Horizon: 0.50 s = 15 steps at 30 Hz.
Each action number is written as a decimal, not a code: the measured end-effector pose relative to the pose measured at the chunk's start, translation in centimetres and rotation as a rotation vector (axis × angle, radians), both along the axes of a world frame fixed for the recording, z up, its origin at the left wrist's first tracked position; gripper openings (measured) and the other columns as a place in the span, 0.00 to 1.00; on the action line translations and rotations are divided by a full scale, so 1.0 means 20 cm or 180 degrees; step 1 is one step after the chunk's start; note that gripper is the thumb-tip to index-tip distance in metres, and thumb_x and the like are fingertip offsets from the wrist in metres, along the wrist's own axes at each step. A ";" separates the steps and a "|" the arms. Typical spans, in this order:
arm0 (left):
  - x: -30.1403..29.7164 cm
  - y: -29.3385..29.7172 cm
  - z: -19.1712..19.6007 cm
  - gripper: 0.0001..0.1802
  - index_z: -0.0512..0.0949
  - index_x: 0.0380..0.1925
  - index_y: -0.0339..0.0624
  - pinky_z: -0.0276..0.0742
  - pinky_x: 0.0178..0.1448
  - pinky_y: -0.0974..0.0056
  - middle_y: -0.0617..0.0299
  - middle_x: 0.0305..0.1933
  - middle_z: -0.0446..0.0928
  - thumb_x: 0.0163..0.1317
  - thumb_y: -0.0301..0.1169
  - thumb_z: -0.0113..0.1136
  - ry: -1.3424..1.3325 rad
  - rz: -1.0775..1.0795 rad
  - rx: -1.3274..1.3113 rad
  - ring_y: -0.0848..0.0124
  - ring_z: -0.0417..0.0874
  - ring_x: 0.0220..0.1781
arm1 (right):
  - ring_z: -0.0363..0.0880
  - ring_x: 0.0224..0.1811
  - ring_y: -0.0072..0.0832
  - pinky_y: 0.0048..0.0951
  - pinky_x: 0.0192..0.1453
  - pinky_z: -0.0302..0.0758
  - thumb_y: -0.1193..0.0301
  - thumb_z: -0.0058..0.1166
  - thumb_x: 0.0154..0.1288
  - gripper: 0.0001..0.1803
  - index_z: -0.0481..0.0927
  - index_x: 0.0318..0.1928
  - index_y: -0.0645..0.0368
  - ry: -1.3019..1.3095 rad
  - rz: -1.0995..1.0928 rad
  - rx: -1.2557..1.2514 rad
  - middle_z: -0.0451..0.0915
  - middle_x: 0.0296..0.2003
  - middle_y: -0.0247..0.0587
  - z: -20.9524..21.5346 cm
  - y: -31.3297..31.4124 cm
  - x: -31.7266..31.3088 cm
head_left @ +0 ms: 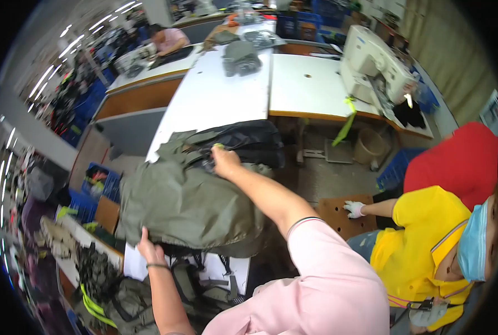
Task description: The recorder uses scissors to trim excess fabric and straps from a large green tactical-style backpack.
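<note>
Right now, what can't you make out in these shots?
All head view:
Olive cloth: what lies beneath, hidden by the cloth itself.
Left hand: its grip, hidden at the cloth's edge.
Right hand: fingertip grip, blurred.
Sewing machine: needle, too small.
Worker in yellow: head, cut off by the right rim.

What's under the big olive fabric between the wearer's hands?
Along the olive fabric's near edge, a white surface and black straps show. Whatever lies beneath its middle is covered; can't tell whether the straps attach to it.
</note>
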<state>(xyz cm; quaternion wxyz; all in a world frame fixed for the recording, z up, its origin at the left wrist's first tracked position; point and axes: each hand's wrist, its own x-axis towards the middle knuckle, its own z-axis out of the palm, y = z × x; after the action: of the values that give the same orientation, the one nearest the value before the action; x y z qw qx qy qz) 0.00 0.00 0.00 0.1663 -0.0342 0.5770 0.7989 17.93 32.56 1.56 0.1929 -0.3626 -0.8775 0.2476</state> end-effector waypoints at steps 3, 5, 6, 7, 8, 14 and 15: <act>-0.08 0.25 0.06 0.30 0.66 0.61 0.29 0.74 0.61 0.55 0.50 0.56 0.75 0.62 0.29 0.65 0.0416 -0.0098 -0.0077 0.61 0.78 0.53 | 0.85 0.42 0.45 0.47 0.46 0.78 0.74 0.58 0.54 0.16 0.73 0.44 0.58 0.0032 -0.0490 0.0325 0.84 0.36 0.51 0.10 0.34 0.03; 0.17 0.11 0.09 0.34 0.61 0.65 0.31 0.68 0.66 0.55 0.47 0.62 0.69 0.63 0.30 0.64 0.1060 0.1023 -0.1204 0.59 0.72 0.59 | 0.84 0.42 0.46 0.47 0.46 0.77 0.75 0.57 0.55 0.15 0.73 0.44 0.57 -0.0055 -0.0378 0.0121 0.84 0.36 0.51 -0.10 0.23 0.04; 0.36 0.13 0.22 0.38 0.56 0.69 0.33 0.61 0.71 0.55 0.45 0.69 0.61 0.64 0.30 0.63 0.1396 0.1064 -0.1601 0.56 0.65 0.67 | 0.83 0.39 0.47 0.50 0.42 0.74 0.71 0.55 0.60 0.09 0.74 0.42 0.53 -0.0004 -0.0652 0.0079 0.83 0.32 0.51 -0.16 0.22 0.06; 0.35 0.04 0.18 0.36 0.58 0.68 0.33 0.56 0.74 0.52 0.45 0.71 0.59 0.63 0.30 0.62 0.2585 0.1026 -0.2067 0.52 0.59 0.72 | 0.83 0.39 0.47 0.50 0.42 0.74 0.71 0.55 0.60 0.09 0.74 0.42 0.53 0.0025 -0.0579 0.0043 0.83 0.32 0.51 -0.14 0.19 0.02; 0.34 -0.02 0.14 0.36 0.60 0.68 0.35 0.51 0.76 0.49 0.45 0.73 0.56 0.62 0.31 0.62 0.3482 0.0481 -0.2294 0.51 0.55 0.75 | 0.83 0.39 0.47 0.50 0.42 0.75 0.70 0.55 0.60 0.09 0.75 0.41 0.52 0.0171 -0.0583 -0.0015 0.83 0.32 0.50 -0.11 0.18 0.00; 0.41 0.34 0.06 0.42 0.62 0.71 0.54 0.33 0.74 0.30 0.46 0.78 0.47 0.58 0.55 0.62 0.4347 -0.2378 -0.3810 0.47 0.43 0.80 | 0.82 0.39 0.50 0.47 0.42 0.76 0.67 0.55 0.58 0.07 0.76 0.38 0.50 0.0848 -0.0543 0.0130 0.83 0.33 0.47 0.44 0.29 0.10; 0.31 0.39 -0.08 0.44 0.62 0.71 0.56 0.32 0.73 0.28 0.48 0.79 0.47 0.57 0.61 0.60 0.4296 -0.2509 -0.3967 0.48 0.42 0.80 | 0.81 0.38 0.51 0.46 0.40 0.76 0.64 0.57 0.60 0.08 0.76 0.37 0.51 0.0987 -0.0575 0.0167 0.83 0.32 0.48 0.58 0.29 0.14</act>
<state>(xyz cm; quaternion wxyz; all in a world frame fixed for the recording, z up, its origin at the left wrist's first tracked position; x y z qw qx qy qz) 6.28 7.80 -1.50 0.0092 0.5394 0.8368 0.0937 20.64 38.35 13.20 0.3567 -0.3922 -0.8073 0.2592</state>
